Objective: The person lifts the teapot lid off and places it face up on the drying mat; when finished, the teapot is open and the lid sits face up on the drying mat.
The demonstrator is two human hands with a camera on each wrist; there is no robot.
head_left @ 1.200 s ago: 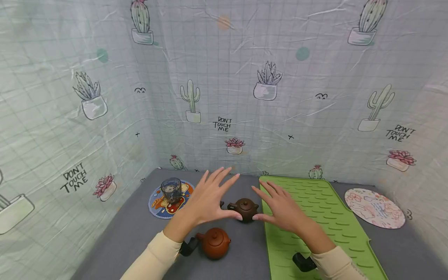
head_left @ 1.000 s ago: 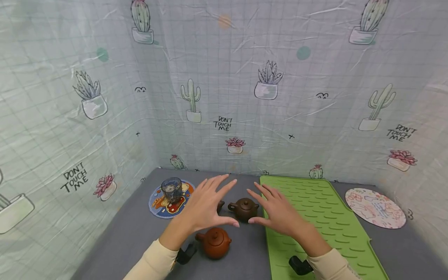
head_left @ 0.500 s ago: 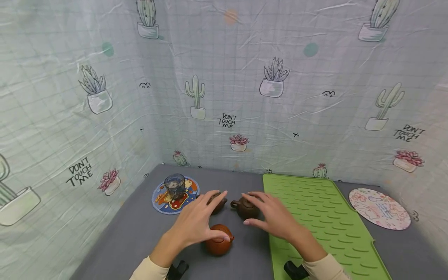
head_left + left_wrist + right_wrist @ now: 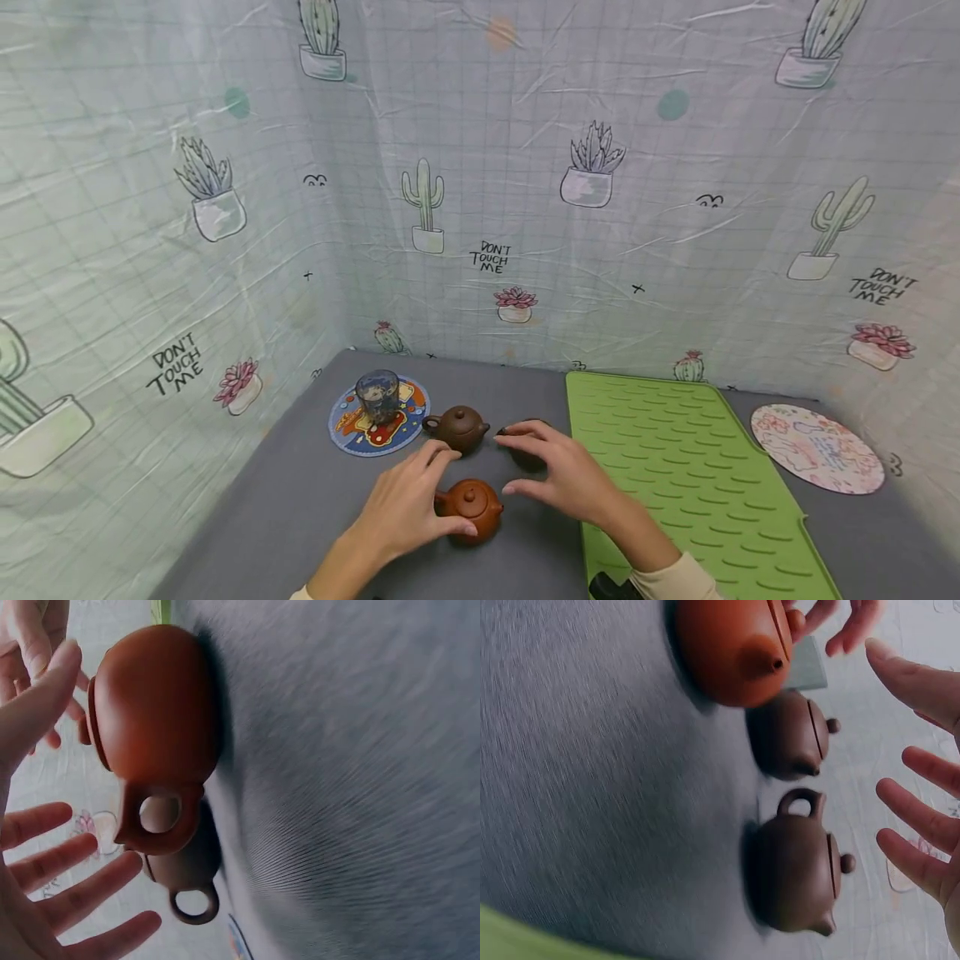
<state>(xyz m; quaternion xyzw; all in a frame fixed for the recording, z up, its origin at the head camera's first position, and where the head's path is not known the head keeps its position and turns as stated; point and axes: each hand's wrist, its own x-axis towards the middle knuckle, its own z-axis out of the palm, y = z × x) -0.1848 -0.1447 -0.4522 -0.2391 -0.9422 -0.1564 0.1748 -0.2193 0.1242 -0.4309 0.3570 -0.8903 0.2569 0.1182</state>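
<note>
The front teapot (image 4: 476,521) is plain reddish orange-brown, lid and handle included; two other teapots (image 4: 795,874) are plain dark brown. The table (image 4: 285,508) is solid grey. A lime-green ridged mat (image 4: 675,467) repeats short curved marks. One round mat (image 4: 343,433) mixes blue, orange, red and yellow; the pale oval mat (image 4: 813,450) has pink print. The whitish-green curtain (image 4: 517,167) shows a faint grid, green cacti, pink succulents and black lettering.

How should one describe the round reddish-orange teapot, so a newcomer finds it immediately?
On the grey cloth-covered table, find the long green ridged mat. Left of it, nearest the person, sits the round reddish-orange teapot. Its colour sets it apart: the round rear left teapot and round rear right teapot are dark brown.
</note>
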